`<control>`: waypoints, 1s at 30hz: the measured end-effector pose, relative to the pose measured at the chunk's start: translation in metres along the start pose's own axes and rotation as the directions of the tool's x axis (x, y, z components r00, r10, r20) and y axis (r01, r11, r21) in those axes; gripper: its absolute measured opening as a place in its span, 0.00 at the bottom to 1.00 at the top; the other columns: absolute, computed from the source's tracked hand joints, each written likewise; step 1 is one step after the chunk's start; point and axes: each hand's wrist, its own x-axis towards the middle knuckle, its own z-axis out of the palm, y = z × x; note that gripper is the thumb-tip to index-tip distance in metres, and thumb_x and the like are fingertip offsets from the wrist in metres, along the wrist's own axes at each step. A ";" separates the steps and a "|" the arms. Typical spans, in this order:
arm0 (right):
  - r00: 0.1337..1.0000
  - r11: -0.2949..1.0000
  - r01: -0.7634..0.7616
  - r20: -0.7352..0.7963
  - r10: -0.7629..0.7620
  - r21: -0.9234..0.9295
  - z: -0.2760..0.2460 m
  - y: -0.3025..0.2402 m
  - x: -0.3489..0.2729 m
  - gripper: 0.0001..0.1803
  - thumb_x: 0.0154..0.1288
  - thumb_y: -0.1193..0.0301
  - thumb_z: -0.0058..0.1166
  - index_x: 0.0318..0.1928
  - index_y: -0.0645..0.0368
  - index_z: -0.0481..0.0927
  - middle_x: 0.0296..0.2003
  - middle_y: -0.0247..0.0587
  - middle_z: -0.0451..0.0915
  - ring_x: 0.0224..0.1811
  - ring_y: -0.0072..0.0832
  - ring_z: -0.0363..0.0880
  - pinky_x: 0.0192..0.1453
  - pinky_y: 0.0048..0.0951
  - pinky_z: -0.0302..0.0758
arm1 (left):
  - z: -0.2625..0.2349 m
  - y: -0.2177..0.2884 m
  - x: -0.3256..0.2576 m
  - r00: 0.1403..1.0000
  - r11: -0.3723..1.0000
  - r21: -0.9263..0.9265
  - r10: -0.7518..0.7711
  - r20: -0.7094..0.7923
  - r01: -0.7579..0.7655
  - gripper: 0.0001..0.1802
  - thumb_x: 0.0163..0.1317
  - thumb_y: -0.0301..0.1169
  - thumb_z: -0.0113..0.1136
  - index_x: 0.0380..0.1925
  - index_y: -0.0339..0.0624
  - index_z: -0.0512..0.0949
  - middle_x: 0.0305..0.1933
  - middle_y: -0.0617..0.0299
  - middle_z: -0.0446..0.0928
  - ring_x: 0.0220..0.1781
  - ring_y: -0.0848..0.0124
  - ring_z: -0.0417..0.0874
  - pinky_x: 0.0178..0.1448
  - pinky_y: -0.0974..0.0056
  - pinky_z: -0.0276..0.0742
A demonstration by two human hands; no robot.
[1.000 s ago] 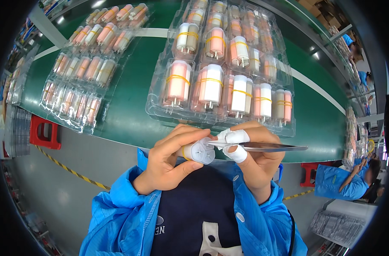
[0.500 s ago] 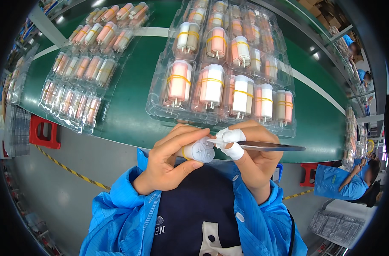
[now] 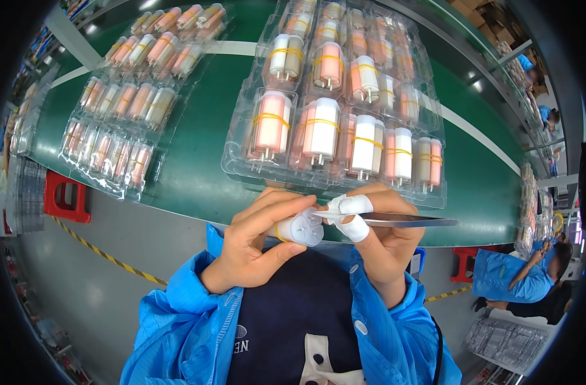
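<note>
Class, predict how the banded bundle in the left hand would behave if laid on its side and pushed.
The bundle would probably rock more than roll, since its end outline looks lobed. It should likely move as one piece, because a yellow band wraps it.

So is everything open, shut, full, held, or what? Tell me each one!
Left hand: curled around bundle
Bundle: banded, held
Right hand: pinching tool
Tool: held, tip at bundle's end; touching unclear
Wraps: on right hand
Middle trays: loaded with banded bundles
Left trays: loaded too
Jacket: open in front
</note>
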 end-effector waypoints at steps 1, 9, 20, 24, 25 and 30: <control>1.000 1.000 -0.007 -0.008 0.007 0.008 0.000 0.000 0.000 0.09 0.53 0.82 0.61 0.38 0.67 0.81 0.32 0.47 0.81 0.33 0.28 0.80 0.36 0.24 0.75 | 0.000 0.000 0.000 1.000 1.000 0.001 0.002 0.003 -0.002 0.28 0.53 0.27 0.64 0.55 0.29 0.72 0.51 0.49 0.76 0.51 0.60 0.74 0.57 0.60 0.67; 1.000 0.999 -0.017 -0.025 0.018 0.032 0.002 0.000 -0.001 0.09 0.53 0.82 0.60 0.38 0.68 0.81 0.32 0.47 0.81 0.33 0.27 0.80 0.36 0.24 0.76 | -0.001 -0.001 0.000 1.000 1.000 0.016 0.007 -0.001 -0.007 0.28 0.52 0.27 0.65 0.54 0.29 0.72 0.50 0.48 0.76 0.50 0.60 0.74 0.56 0.60 0.68; 1.000 1.000 -0.018 0.004 0.018 -0.001 0.001 0.003 -0.001 0.09 0.53 0.82 0.61 0.37 0.67 0.81 0.33 0.49 0.82 0.34 0.29 0.81 0.37 0.26 0.77 | -0.001 -0.001 -0.001 1.000 0.999 0.034 -0.001 -0.011 0.002 0.28 0.51 0.26 0.65 0.54 0.29 0.73 0.50 0.48 0.76 0.50 0.59 0.74 0.55 0.60 0.68; 0.999 1.000 0.024 0.037 -0.025 0.017 -0.002 0.001 0.000 0.09 0.53 0.82 0.61 0.37 0.67 0.81 0.33 0.50 0.82 0.34 0.30 0.82 0.37 0.27 0.79 | 0.000 -0.001 -0.002 1.000 1.000 -0.006 -0.001 -0.005 0.001 0.28 0.51 0.26 0.65 0.54 0.29 0.73 0.50 0.48 0.77 0.50 0.60 0.75 0.56 0.60 0.68; 0.998 0.999 0.032 0.044 -0.032 0.008 -0.003 0.001 0.001 0.09 0.53 0.82 0.61 0.37 0.67 0.81 0.33 0.50 0.82 0.34 0.31 0.82 0.37 0.27 0.79 | 0.000 -0.002 -0.002 1.000 1.000 -0.012 -0.001 -0.007 0.001 0.28 0.51 0.26 0.65 0.54 0.29 0.73 0.49 0.49 0.77 0.51 0.60 0.75 0.56 0.60 0.67; 0.998 0.999 0.031 0.059 -0.031 -0.009 -0.003 -0.001 0.001 0.09 0.52 0.82 0.61 0.36 0.66 0.81 0.32 0.49 0.82 0.34 0.31 0.82 0.37 0.26 0.78 | 0.000 -0.001 -0.001 1.000 1.000 -0.012 0.010 0.008 -0.010 0.28 0.52 0.26 0.64 0.54 0.29 0.72 0.49 0.49 0.77 0.50 0.60 0.75 0.56 0.59 0.67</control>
